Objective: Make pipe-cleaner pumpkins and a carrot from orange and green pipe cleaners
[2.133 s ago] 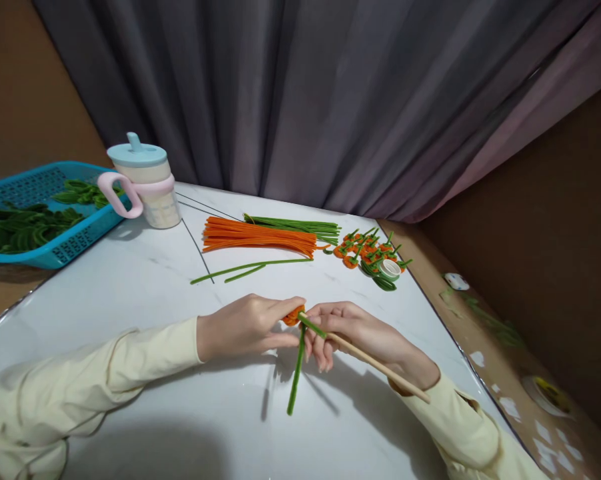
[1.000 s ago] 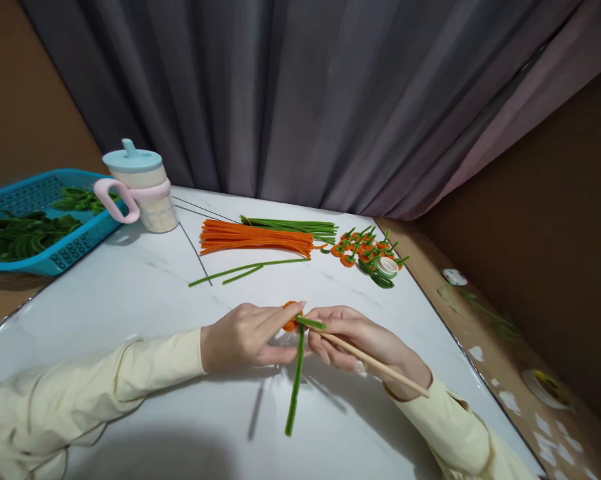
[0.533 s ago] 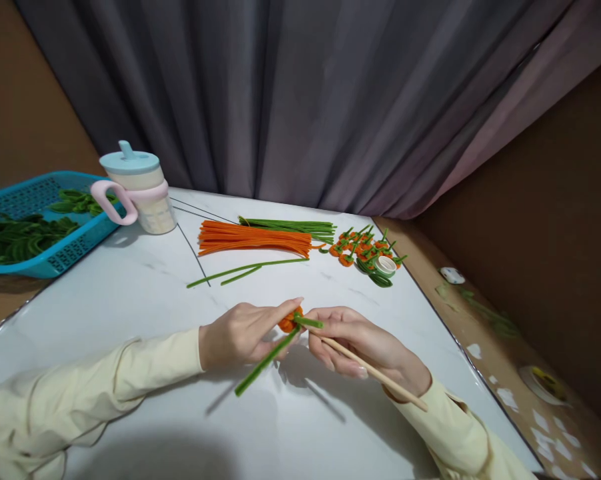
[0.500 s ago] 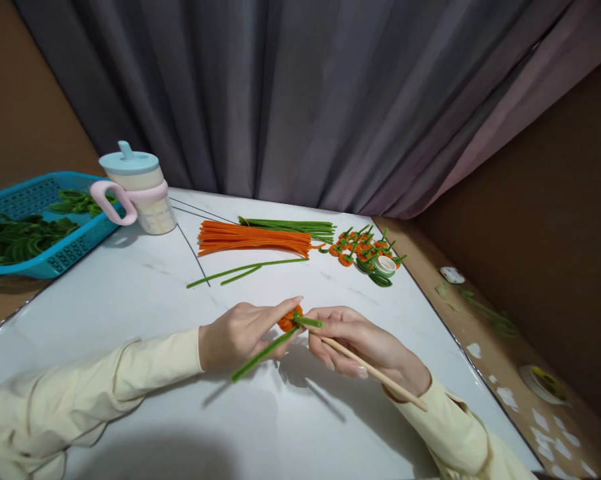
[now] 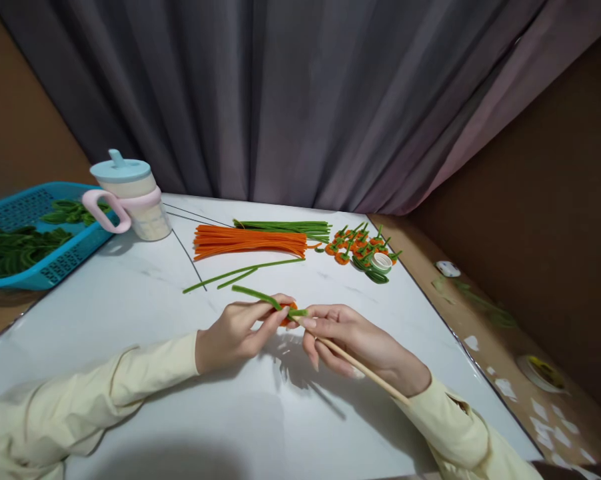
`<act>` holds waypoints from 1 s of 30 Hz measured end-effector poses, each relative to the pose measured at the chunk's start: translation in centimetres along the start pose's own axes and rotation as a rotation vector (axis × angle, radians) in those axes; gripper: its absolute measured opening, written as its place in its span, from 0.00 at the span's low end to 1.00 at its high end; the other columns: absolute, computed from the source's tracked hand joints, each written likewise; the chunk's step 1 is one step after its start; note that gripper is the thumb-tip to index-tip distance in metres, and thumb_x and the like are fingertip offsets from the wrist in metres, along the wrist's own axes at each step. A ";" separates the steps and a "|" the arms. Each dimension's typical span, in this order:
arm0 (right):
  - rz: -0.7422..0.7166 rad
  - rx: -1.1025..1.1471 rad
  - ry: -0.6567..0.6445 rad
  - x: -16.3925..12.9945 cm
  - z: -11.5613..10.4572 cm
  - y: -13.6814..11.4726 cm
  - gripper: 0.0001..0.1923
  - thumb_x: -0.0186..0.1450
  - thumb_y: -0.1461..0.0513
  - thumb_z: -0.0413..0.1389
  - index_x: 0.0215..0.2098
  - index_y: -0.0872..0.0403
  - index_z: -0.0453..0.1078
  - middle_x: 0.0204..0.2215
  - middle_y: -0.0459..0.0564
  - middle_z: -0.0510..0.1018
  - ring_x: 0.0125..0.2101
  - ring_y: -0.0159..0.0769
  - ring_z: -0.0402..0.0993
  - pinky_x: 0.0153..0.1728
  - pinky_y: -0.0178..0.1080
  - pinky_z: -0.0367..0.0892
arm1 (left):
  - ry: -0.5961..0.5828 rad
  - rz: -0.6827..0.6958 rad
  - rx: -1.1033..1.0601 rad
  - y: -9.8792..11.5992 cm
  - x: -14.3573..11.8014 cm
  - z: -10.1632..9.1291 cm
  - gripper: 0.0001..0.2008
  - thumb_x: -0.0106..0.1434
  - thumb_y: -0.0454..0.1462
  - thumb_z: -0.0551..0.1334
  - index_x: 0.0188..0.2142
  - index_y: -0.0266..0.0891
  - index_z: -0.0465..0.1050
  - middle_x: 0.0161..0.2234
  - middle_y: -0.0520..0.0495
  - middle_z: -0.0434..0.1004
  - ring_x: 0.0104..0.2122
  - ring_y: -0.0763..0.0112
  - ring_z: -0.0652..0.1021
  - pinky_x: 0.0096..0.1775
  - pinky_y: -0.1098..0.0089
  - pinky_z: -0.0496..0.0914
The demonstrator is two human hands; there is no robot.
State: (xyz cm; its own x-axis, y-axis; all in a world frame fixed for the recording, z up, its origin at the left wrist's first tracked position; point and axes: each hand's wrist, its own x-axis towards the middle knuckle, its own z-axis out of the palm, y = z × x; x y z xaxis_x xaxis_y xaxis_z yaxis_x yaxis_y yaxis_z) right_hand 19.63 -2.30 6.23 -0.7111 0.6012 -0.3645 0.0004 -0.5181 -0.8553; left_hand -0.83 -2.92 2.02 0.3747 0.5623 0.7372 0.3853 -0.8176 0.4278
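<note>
— What have you got between your fingers?

— A small orange pipe-cleaner coil [image 5: 286,315], mostly hidden by my fingertips, so I think it's a coil rather than being sure. My left hand [image 5: 235,330] pinches it together with a green pipe cleaner [image 5: 258,297], whose free end points up and away to the left, clear of the table [image 5: 145,300].

— And your other hand?

— My right hand [image 5: 350,340] is closed around a thin wooden stick [image 5: 353,362]. Its tip meets the orange coil, and the rest runs back under my palm toward my wrist. Both hands hover just above the middle of the white table.

— What lies beyond them?

— Two loose green stems [image 5: 240,271] lie just past my hands. Further back is a bundle of orange pipe cleaners [image 5: 248,241] with a bundle of green ones [image 5: 285,227] touching its far side. To their right sits a heap of finished orange pieces [image 5: 355,243] around a small white roll [image 5: 382,261]. At the far left stand a lidded cup with a pink handle [image 5: 128,197] and a blue basket [image 5: 40,267] of green pieces.
</note>
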 end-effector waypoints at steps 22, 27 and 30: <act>-0.931 -1.232 0.409 1.3 -3.9 3.3 0.05 0.67 0.66 0.49 0.40 0.53 0.66 0.35 0.52 0.73 0.38 0.37 0.68 0.38 0.40 0.65 | -0.080 -0.797 -0.806 -0.9 -1.2 2.0 0.17 0.63 0.46 0.58 0.40 0.31 0.71 0.33 0.42 0.80 0.30 0.65 0.81 0.33 0.67 0.78; -0.985 -1.139 0.345 1.7 -1.8 4.6 0.04 0.67 0.67 0.50 0.39 0.53 0.64 0.33 0.51 0.72 0.34 0.35 0.68 0.36 0.39 0.65 | -0.177 -0.676 -0.685 -0.1 -1.4 2.0 0.15 0.65 0.43 0.56 0.41 0.32 0.73 0.27 0.47 0.79 0.26 0.69 0.80 0.32 0.70 0.77; -0.993 -1.114 0.387 1.9 -2.0 5.1 0.03 0.67 0.66 0.50 0.39 0.53 0.63 0.32 0.51 0.71 0.34 0.35 0.67 0.36 0.39 0.65 | -0.205 -0.659 -0.696 0.2 -1.4 2.2 0.15 0.66 0.42 0.56 0.42 0.31 0.73 0.27 0.47 0.79 0.27 0.69 0.80 0.33 0.70 0.78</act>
State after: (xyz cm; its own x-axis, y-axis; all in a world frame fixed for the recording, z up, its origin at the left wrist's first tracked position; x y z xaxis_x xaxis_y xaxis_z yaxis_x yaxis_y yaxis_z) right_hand 19.66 -2.60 0.44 -0.5229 0.6251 0.5795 0.2856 0.7690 -0.5719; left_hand 0.56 -3.56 -0.09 0.4278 0.8890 0.1632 0.0110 -0.1857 0.9825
